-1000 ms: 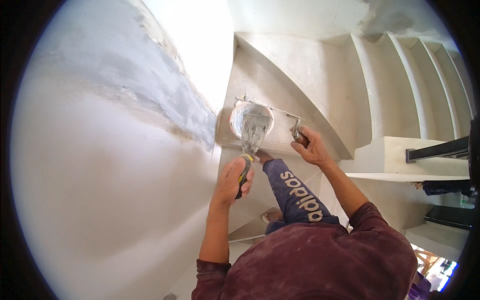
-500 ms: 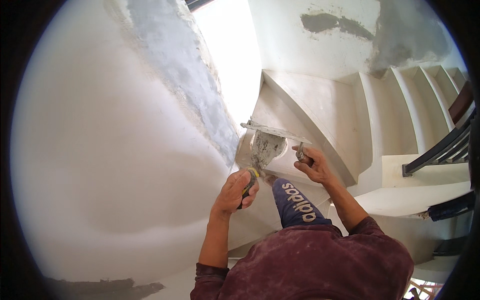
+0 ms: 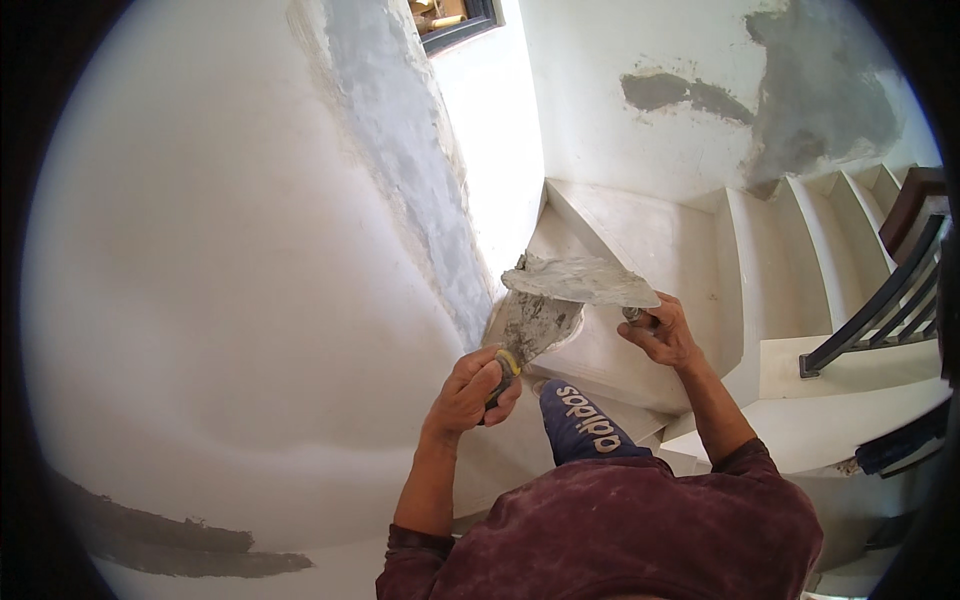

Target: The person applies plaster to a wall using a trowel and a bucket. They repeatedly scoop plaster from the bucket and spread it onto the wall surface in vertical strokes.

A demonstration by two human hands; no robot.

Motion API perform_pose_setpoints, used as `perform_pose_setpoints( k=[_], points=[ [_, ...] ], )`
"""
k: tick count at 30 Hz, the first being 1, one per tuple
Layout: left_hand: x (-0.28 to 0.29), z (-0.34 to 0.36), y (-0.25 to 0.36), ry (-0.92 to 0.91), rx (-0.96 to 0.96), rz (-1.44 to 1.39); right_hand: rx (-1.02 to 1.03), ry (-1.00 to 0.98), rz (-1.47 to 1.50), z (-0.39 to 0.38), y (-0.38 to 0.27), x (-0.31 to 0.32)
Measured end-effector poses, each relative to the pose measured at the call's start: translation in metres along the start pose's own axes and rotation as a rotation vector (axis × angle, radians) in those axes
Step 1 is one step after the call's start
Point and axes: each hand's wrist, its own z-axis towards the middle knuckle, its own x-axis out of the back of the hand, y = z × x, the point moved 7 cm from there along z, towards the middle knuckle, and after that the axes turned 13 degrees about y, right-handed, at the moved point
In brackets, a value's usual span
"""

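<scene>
White plastered wall (image 3: 230, 300) curved beside pale stone stairs (image 3: 700, 270). Near the wall's grey patch, the left hand (image 3: 472, 392) gripped a putty-smeared metal scraper (image 3: 530, 325), touching the wide flat steel trowel (image 3: 580, 282) clasped by the right hand (image 3: 660, 330).

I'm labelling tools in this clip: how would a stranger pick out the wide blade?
Start at the white staircase. In front of it the right hand holds the wide blade, flat and putty-smeared. Unlike the narrower putty knife in the left hand, it lies crosswise on top.

- Bright daylight enters by the window (image 3: 455, 20), leaving glare on the white wall (image 3: 220, 300) beneath.
- Fisheye bends edges; corners black.
- Focus sharp, shadows soft.
</scene>
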Motion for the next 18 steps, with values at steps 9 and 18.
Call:
perform_pose_setpoints(
  k=[9,18],
  points=[
    [-0.007,-0.013,0.005,-0.059,-0.099,0.032,0.08,0.034,-0.007,-0.003,-0.011,0.028],
    [0.023,-0.019,0.047,0.039,-0.248,0.135,0.043,-0.056,-0.16,0.004,0.018,0.051]
  ],
)
